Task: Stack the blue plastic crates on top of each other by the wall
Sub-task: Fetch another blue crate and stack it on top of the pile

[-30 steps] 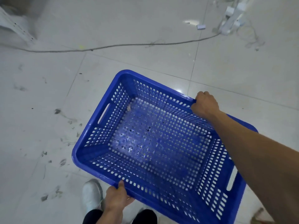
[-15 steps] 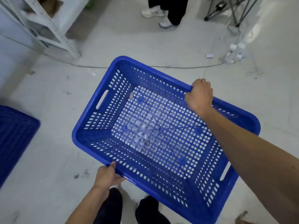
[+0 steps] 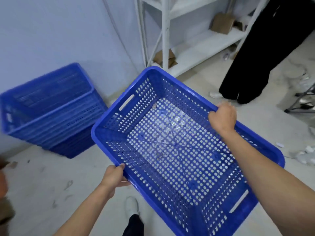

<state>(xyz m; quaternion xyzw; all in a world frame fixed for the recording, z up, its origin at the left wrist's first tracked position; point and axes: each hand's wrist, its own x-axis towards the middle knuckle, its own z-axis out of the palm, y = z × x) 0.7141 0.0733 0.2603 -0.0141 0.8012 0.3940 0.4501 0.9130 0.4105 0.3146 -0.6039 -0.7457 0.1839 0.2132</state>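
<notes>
I hold an empty blue perforated crate [image 3: 109, 126] in the air, tilted, with its open side facing me. My left hand [image 3: 113, 176] grips the near long rim. My right hand [image 3: 222, 117] grips the far long rim. A stack of several nested blue crates [image 3: 51, 114] stands on the floor against the pale wall [image 3: 56, 31], to the left of the held crate and apart from it.
A white metal shelf rack [image 3: 164, 36] with cardboard pieces stands beyond the crate. A person in black trousers [image 3: 259, 57] stands at the upper right. A tripod leg [image 3: 300, 108] and white litter lie on the right floor. My shoe [image 3: 132, 206] is below.
My view has swung up and left while I carry the crate. The stack of crates by the wall, only partly seen at the left edge before, is now in full view.
</notes>
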